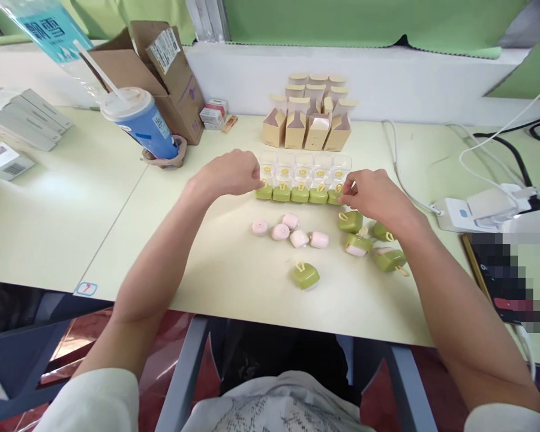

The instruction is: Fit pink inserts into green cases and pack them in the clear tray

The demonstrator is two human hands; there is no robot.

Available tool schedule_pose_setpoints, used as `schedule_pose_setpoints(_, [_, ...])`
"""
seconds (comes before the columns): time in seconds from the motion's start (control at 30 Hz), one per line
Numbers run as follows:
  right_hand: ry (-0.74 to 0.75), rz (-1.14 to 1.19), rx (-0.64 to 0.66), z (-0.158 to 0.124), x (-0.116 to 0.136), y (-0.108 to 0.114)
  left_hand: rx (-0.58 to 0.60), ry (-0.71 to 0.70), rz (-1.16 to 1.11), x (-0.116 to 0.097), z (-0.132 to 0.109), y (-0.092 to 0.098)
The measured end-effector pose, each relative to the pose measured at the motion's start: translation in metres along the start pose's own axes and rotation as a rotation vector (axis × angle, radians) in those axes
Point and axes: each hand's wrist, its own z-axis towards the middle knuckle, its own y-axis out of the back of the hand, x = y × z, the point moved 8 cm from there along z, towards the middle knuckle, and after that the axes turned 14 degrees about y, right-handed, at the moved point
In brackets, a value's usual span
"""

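A row of small green cases with yellow loops point(299, 194) stands in front of rows of clear plastic boxes point(305, 161) with yellow marks. My left hand point(236, 173) has its fingers curled together, the tips at the left end case of the green row. At the opposite end, my right hand point(372, 192) pinches around the rightmost green case point(335, 196). Several pale pink rounded pieces point(281, 231) lie nearer to me. One loose green case point(305, 276) sits in front of them. More green cases point(358, 244) are scattered by my right forearm, some with pink showing underneath.
Behind the clear boxes stand several open tan cartons point(296, 129). Left are a blue cup with straw point(150, 129), a large cardboard box point(180, 90), a tilted plastic bottle point(54, 33) and white boxes point(22, 120). Right are a power strip point(465, 213), cables and a phone point(499, 276).
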Motion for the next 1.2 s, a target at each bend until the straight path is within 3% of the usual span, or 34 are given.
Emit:
schedule_pose_setpoints(0.17, [-0.042,-0.017,0.012,-0.002,0.001,0.005,0.164,0.123,0.018,-0.003,-0.002,-0.013])
schedule_pose_setpoints(0.3, [-0.014,0.055,-0.013,-0.002,-0.006,0.009,0.158,0.128,0.027,-0.001,0.001,-0.014])
schedule_pose_setpoints(0.47, [-0.032,0.096,-0.009,0.000,-0.015,0.013,0.087,0.015,0.083,0.009,0.005,-0.007])
schedule_pose_setpoints(0.57, [-0.024,0.022,-0.058,-0.008,-0.003,0.030,0.085,-0.079,0.089,-0.008,-0.011,-0.001])
schedule_pose_setpoints(0.67, [0.109,0.021,-0.075,-0.035,0.030,0.039,0.181,-0.220,0.062,-0.041,-0.048,-0.010])
schedule_pose_setpoints(0.77, [0.293,0.076,0.028,-0.078,0.063,0.016,0.141,-0.409,-0.016,-0.067,-0.090,-0.025])
schedule_pose_setpoints(0.83, [0.362,-0.015,0.045,-0.102,0.074,-0.008,0.091,-0.474,-0.013,-0.070,-0.110,-0.043])
schedule_pose_setpoints(0.9, [0.352,-0.111,0.035,-0.115,0.075,-0.033,0.064,-0.444,0.007,-0.064,-0.117,-0.066])
schedule_pose_setpoints(1.0, [0.431,-0.146,0.013,-0.113,0.081,-0.063,-0.004,-0.316,0.087,-0.052,-0.118,-0.094])
schedule_pose_setpoints(1.1, [0.490,-0.177,-0.037,-0.096,0.085,-0.073,-0.129,-0.230,0.079,-0.043,-0.124,-0.097])
schedule_pose_setpoints(1.2, [0.521,-0.146,-0.052,-0.081,0.083,-0.072,-0.134,-0.208,0.000,-0.030,-0.131,-0.093])
